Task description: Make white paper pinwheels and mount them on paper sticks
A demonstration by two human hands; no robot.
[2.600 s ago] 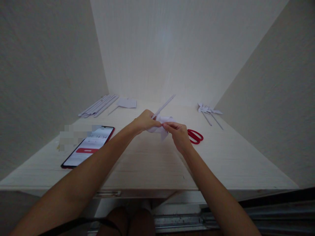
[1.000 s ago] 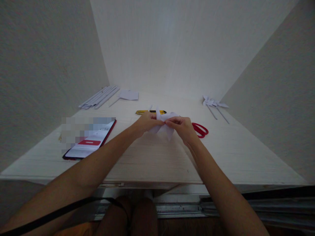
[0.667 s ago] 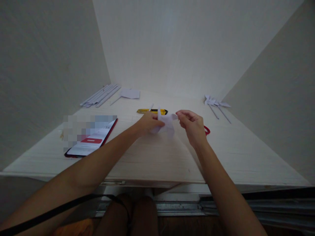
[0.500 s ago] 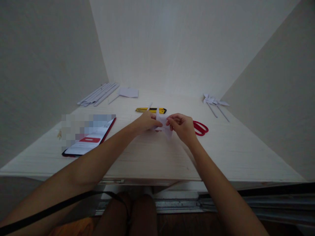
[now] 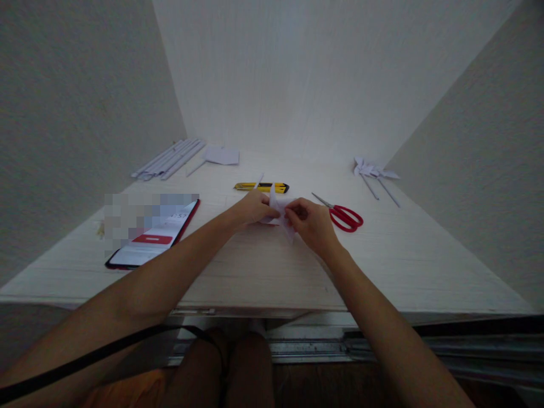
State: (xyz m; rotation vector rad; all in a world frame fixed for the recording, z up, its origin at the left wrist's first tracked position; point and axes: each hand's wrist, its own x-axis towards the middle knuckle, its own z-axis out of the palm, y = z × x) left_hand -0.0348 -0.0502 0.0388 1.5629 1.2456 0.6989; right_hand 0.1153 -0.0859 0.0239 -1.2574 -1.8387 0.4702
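Observation:
Between my hands is a folded piece of white paper (image 5: 290, 228), with pointed flaps like part of a pinwheel. My left hand (image 5: 257, 207) is closed on its left side, thumb on top. From the right, my right hand (image 5: 310, 218) pinches a part of the same paper with thumb and fingertips. A thin white strip or stick (image 5: 259, 180) sticks up behind my left hand; whether it joins the paper I cannot tell. Just beyond lies a yellow and black utility knife (image 5: 280, 188). Red-handled scissors (image 5: 346, 217) rest right of my right hand.
Rolled paper sticks (image 5: 172, 158) are piled at the back left, beside a flat paper piece (image 5: 223, 155) with a stick. Paper pinwheels (image 5: 368, 168) on sticks lie back right. A phone (image 5: 153, 238) lies left of my left arm. Walls enclose the white table (image 5: 263, 277).
My right hand has shifted slightly left and lower against the paper, whose flaps have changed shape. More of the scissors, including the blades, now shows. My left hand keeps its hold.

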